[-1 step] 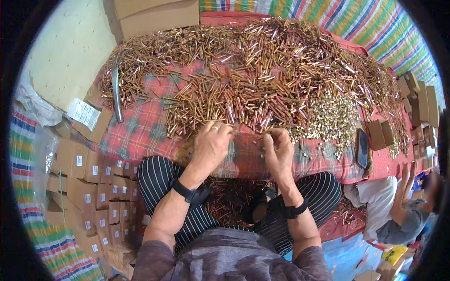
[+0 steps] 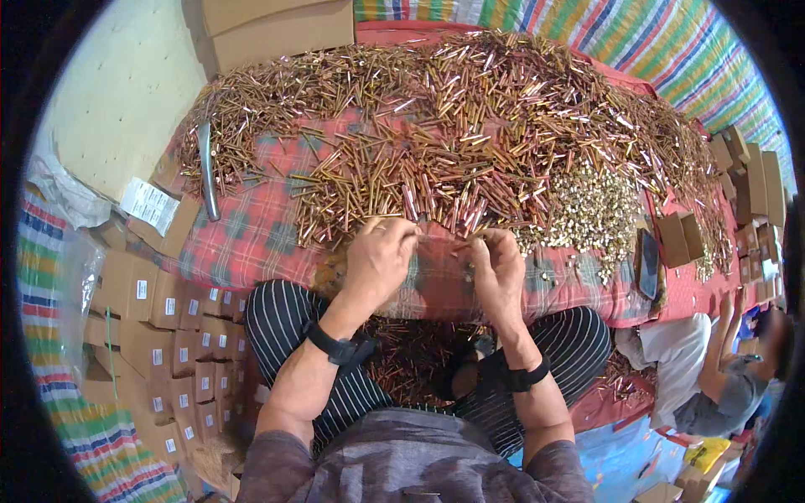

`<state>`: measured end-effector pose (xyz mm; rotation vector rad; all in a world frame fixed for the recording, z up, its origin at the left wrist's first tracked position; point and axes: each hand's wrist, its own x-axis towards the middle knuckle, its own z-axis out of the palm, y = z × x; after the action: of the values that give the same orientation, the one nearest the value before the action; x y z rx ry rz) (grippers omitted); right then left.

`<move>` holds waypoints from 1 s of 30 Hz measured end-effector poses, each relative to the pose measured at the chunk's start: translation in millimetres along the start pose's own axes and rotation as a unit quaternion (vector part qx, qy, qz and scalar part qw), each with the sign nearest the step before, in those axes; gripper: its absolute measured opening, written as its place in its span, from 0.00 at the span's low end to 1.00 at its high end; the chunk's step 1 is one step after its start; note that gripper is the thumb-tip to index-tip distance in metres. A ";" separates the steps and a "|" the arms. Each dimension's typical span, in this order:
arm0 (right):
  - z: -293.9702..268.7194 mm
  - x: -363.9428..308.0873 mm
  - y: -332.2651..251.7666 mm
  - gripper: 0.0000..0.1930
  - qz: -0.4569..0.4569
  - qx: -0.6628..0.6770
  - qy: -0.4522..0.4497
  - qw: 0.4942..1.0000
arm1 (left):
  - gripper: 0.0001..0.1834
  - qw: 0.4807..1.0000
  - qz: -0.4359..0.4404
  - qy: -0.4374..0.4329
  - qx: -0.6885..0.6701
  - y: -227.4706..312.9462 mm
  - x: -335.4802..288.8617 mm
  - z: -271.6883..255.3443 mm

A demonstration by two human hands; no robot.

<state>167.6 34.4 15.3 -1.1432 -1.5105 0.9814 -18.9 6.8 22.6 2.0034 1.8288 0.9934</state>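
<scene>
My left hand (image 2: 380, 261), with a ring on one finger, is closed, its thumb and fingertips pinched together at the near edge of a pile of thin brass- and copper-coloured metal rods (image 2: 360, 184). Facing it, my right hand (image 2: 501, 270) is closed in a pinch too. What either pinch holds is too small to make out. A gap lies between the hands, over a red plaid cloth (image 2: 436, 281). Beyond the right hand is a heap of small pale-gold metal pieces (image 2: 591, 210).
A curved metal bar (image 2: 208, 172) lies at the left of the pile. Labelled cartons (image 2: 172, 335) are stacked at lower left. An open small box (image 2: 679, 241) and a dark tray (image 2: 647, 264) sit at right. Another person (image 2: 725, 386) sits at far right. More rods lie below my legs.
The fingertips of my left hand have shifted slightly to the right. My right hand stays in nearly the same place.
</scene>
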 end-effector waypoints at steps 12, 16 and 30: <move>9.6 -7.1 12.0 0.07 0.170 0.339 0.004 0.925 | 0.09 0.710 -0.259 0.049 -0.653 -2.7 -3.9 10.2; 11.8 -9.2 12.8 0.07 0.176 0.365 0.025 0.914 | 0.08 0.699 -0.249 0.044 -0.669 -4.3 -5.6 10.9; 16.6 -16.2 2.1 0.04 0.113 0.232 -0.013 0.966 | 0.05 0.754 -0.222 -0.042 -0.617 10.5 -11.8 16.4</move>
<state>153.4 18.4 6.2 -0.9727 -1.0995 1.4215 -0.2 -2.1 13.2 0.7267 0.9432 1.3497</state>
